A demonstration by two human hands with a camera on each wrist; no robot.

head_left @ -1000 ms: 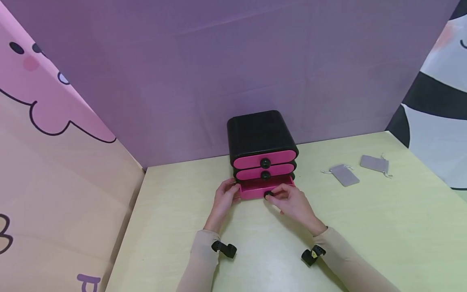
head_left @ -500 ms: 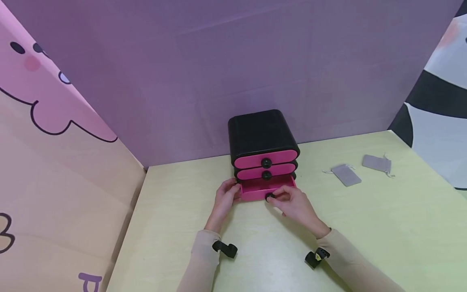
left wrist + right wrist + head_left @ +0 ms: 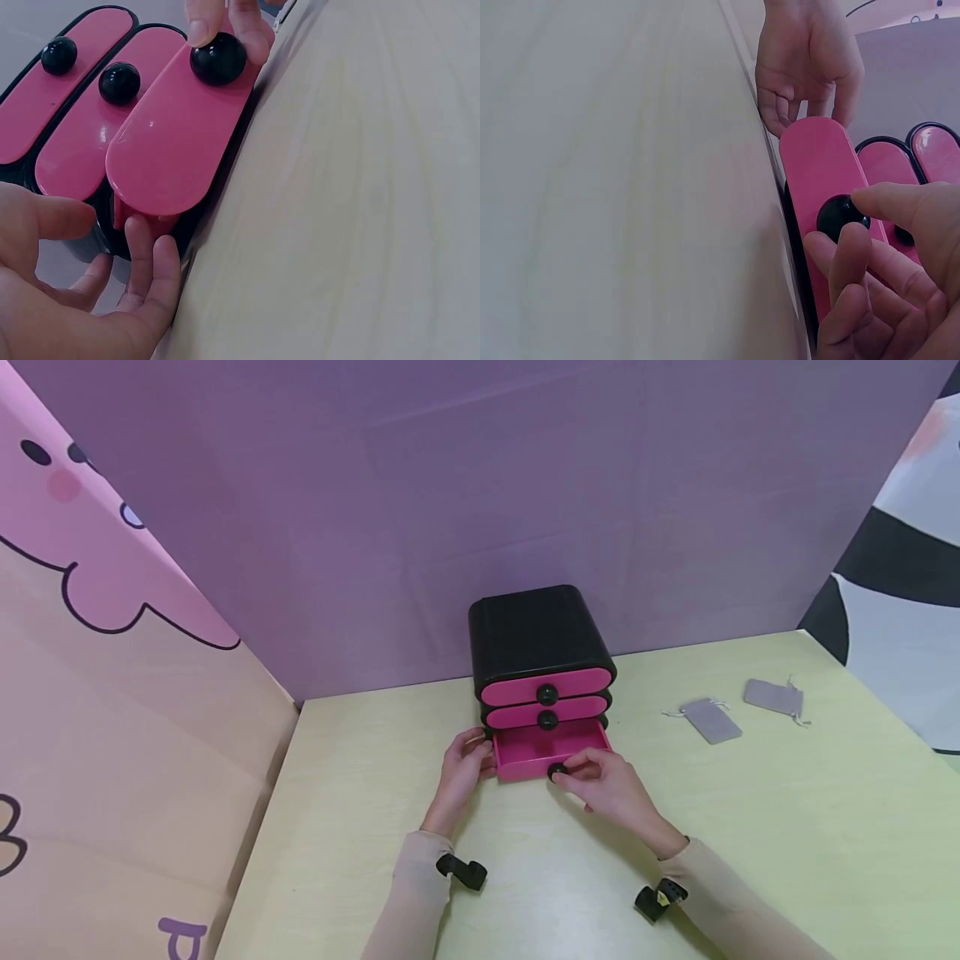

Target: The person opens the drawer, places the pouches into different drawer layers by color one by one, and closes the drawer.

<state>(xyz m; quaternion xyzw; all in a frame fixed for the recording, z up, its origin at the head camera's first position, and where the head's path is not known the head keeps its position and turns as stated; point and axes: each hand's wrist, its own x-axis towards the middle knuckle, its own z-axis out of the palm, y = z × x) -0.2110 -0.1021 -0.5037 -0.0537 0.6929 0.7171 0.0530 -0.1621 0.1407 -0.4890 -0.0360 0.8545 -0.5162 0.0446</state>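
Note:
A small black chest of drawers [image 3: 536, 631] with pink fronts stands near the back wall. Its bottom drawer [image 3: 517, 770] is pulled part way out, and nothing shows inside the visible part. My right hand [image 3: 603, 783] pinches the round black knob [image 3: 840, 215] of that drawer between thumb and fingers. At the chest's lower left side is my left hand [image 3: 459, 772], its fingers loosely bent. In the left wrist view its fingertips [image 3: 139, 232] touch the chest beside the drawer's end. The upper drawer [image 3: 510, 690] and the middle drawer [image 3: 506, 717] are closed.
Two small grey drawstring pouches lie on the table to the right, a nearer pouch [image 3: 711, 720] and a farther pouch [image 3: 774, 696]. A purple backdrop [image 3: 360, 543] rises behind the chest. A printed panel [image 3: 112, 735] borders the table's left edge.
My right hand has drawn the bottom drawer farther out toward me, so more of its inside shows. The left hand has stayed at the chest's side.

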